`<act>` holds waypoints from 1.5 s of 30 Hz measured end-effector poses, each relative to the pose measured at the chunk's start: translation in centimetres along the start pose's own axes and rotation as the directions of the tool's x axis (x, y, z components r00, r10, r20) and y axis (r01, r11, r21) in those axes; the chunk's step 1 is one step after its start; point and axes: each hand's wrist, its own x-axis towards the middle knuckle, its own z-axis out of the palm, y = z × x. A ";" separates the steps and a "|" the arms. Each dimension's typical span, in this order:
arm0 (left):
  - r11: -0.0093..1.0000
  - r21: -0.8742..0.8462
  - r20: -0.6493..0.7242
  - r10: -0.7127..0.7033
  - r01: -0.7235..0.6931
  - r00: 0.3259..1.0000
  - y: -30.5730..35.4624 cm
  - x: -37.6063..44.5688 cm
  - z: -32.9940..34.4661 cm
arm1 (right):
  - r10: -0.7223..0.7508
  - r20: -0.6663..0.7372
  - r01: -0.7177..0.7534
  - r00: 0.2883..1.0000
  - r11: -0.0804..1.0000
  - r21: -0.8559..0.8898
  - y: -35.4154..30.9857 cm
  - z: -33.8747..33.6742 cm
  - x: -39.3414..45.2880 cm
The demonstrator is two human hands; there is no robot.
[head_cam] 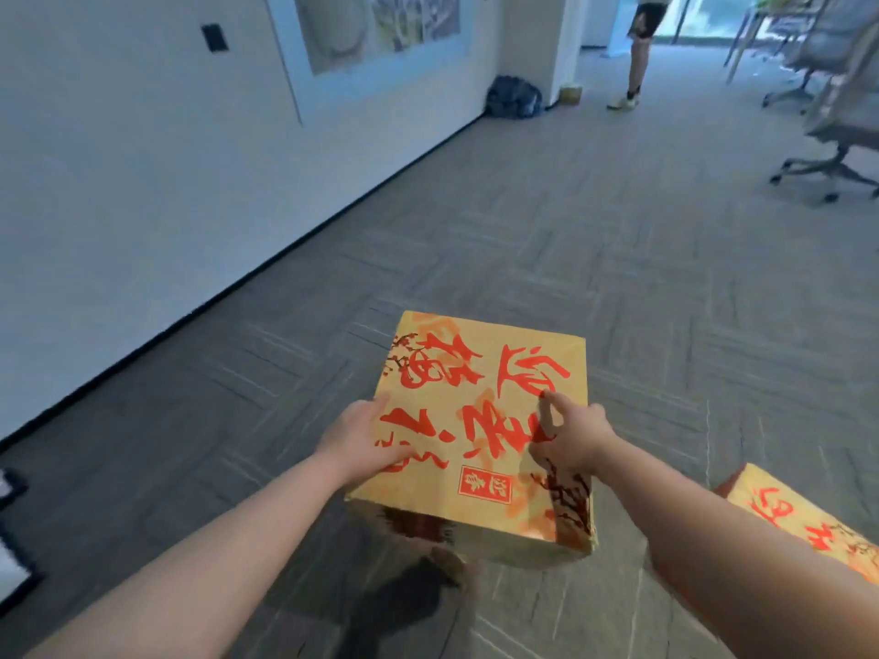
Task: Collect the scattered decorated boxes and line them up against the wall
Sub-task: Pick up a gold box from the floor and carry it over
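A yellow decorated box (480,373) with red brush characters hangs above the grey carpet in front of me, held between both hands. My left hand (359,442) grips its left edge, thumb on top and fingers on the side. My right hand (568,435) holds the right side, thumb pressed on the top face, fingers hidden over the edge. A second box of the same kind (804,520) lies on the floor at the lower right, partly hidden by my right forearm. The white wall (142,173) runs along the left.
A dark backpack (513,97) lies against the wall far ahead, near a small carton (571,93). A person's legs (637,54) stand beyond it. Office chairs (842,121) and a desk fill the right. A dark-framed object (12,558) sits at the left edge.
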 end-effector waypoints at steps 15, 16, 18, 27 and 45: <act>0.873 -0.293 -0.627 -0.483 0.390 0.611 -5.1 -40.6 -15.0 | -0.739 0.223 0.770 0.635 0.629 -0.109 -24.2 0.7 -27.3; 0.852 -0.318 -0.644 -0.516 0.417 0.564 -5.9 -43.9 -15.2 | -0.770 0.236 0.803 0.592 0.587 -0.102 -25.3 1.8 -30.2; 0.814 -0.366 -0.674 -0.567 0.452 0.475 -7.4 -50.9 -15.2 | -0.818 0.275 0.861 0.505 0.498 -0.097 -27.0 4.4 -36.2; 0.571 -0.557 -0.669 -0.738 0.603 0.081 -14.5 -84.1 -8.9 | -0.855 0.493 0.986 0.161 0.157 -0.049 -28.6 21.3 -65.9; -0.020 -0.922 -0.231 -0.772 0.386 -0.592 -21.9 -132.0 10.7 | -0.572 0.723 0.918 -0.387 -0.313 0.243 -19.2 51.7 -115.9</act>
